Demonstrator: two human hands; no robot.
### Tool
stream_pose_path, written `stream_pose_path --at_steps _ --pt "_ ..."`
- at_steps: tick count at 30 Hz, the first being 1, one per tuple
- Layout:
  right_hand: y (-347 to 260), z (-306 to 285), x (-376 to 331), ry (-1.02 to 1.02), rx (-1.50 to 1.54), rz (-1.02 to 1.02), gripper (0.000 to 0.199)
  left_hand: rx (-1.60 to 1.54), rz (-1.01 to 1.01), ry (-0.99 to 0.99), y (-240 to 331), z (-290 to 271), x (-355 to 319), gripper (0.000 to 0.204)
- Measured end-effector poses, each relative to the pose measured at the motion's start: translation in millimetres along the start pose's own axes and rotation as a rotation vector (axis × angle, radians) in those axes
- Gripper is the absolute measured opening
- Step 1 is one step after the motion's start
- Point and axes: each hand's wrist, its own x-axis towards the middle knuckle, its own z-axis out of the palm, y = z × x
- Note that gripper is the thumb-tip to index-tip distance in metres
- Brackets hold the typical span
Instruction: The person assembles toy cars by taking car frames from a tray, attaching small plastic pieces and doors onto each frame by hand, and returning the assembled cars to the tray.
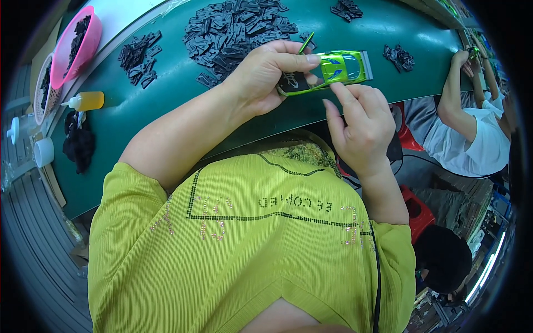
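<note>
My left hand (272, 72) is closed around a bright green, glossy shell that looks like a toy car body (340, 67), its thumb resting on top. The shell has clear windows, small blue markings, a black panel at the left end and a grey bar across the right end. A thin green piece (307, 43) sticks up beside my left fingers. My right hand (363, 122) is just below the shell, the index fingertip at its near edge. Its thumb is spread away from the index finger, the other fingers are bent, and nothing shows between them.
A big heap of black plastic parts (236, 33) lies on the green table (183, 119), with smaller piles (139, 58) around it. At left are a pink basket (89, 41), a yellow-orange squeeze bottle (89, 101) and a dark cloth (79, 141). Another person (466, 127) works at right.
</note>
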Motion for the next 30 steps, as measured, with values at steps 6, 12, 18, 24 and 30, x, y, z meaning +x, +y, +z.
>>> stream_pose_path --at_steps 6,12,18,24,30 --pt "-2.8 10.2 -1.0 0.054 0.104 0.051 0.021 0.05 0.11 0.158 -3.6 7.5 -2.3 0.023" --pt "-15.5 13.6 -11.9 0.002 0.319 0.241 0.021 0.118 0.06 0.168 -4.4 6.7 -2.6 0.02" --pt "-9.3 11.1 -13.7 0.038 0.173 0.187 0.021 0.09 0.033 0.084 0.9 3.2 1.2 0.02" --pt "-16.8 10.6 -17.2 -0.018 0.259 0.287 0.021 0.132 0.047 0.118 -3.2 4.8 -4.3 0.02" --pt "-30.9 11.5 -28.7 -0.023 0.563 0.443 0.019 0.095 0.052 0.067 -4.3 -0.4 -3.1 0.018"
